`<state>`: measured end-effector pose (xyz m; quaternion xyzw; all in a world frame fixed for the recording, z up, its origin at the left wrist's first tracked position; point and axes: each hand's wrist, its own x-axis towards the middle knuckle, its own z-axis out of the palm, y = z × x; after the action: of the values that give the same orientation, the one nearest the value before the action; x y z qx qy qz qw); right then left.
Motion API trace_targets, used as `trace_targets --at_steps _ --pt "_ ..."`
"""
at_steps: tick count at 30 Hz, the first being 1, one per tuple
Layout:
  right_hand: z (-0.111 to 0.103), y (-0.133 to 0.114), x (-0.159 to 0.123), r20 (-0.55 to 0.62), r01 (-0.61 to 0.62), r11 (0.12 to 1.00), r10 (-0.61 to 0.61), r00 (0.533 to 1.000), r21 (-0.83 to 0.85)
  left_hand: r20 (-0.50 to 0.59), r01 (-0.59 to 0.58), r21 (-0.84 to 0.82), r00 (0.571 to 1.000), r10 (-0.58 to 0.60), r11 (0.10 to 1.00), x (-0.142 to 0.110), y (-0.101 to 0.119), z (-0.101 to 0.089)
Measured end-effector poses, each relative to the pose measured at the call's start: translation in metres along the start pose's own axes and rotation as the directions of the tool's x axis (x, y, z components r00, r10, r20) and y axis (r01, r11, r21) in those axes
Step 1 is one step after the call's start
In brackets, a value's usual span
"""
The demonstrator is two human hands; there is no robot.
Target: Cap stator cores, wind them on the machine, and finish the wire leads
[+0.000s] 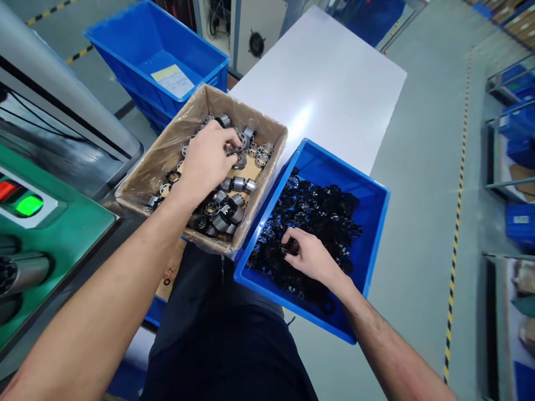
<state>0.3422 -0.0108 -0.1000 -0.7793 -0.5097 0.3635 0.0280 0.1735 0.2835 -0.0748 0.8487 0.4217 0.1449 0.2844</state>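
My left hand (208,159) reaches into a plastic-lined cardboard box (164,157) of silver metal rings (239,184); its fingers are curled down over several rings near the box's middle. My right hand (308,256) is in a blue bin (374,234) filled with black plastic rings (321,209), fingers pinched on one black ring at the near left of the pile. Both containers rest tilted over my lap, side by side.
A white table (330,78) stretches ahead. Another blue bin (150,53) with a paper slip sits at the far left. A green machine panel (50,234) with a lit green button is at my left. Shelving with blue bins lines the right.
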Motion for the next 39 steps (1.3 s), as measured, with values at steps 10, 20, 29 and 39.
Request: trace_targets --at_steps 10,20,29,39 --pt "-0.012 0.018 0.002 -0.297 0.090 0.956 -0.004 0.955 0.278 0.316 0.332 -0.926 0.942 -0.111 0.180 -0.089 0.024 0.017" --pt "-0.034 -0.036 0.008 -0.481 0.448 0.676 -0.156 0.863 0.585 0.247 0.212 -0.935 0.965 0.091 0.283 -0.121 0.019 0.040" --pt "-0.029 -0.086 0.016 -0.489 0.553 0.416 -0.260 0.833 0.722 0.155 0.142 -0.955 0.988 0.029 0.260 -0.131 0.023 0.037" --pt "-0.011 -0.078 0.020 -0.540 0.582 0.402 -0.224 0.811 0.707 0.132 0.124 -0.930 0.991 -0.001 0.345 -0.132 0.027 0.034"
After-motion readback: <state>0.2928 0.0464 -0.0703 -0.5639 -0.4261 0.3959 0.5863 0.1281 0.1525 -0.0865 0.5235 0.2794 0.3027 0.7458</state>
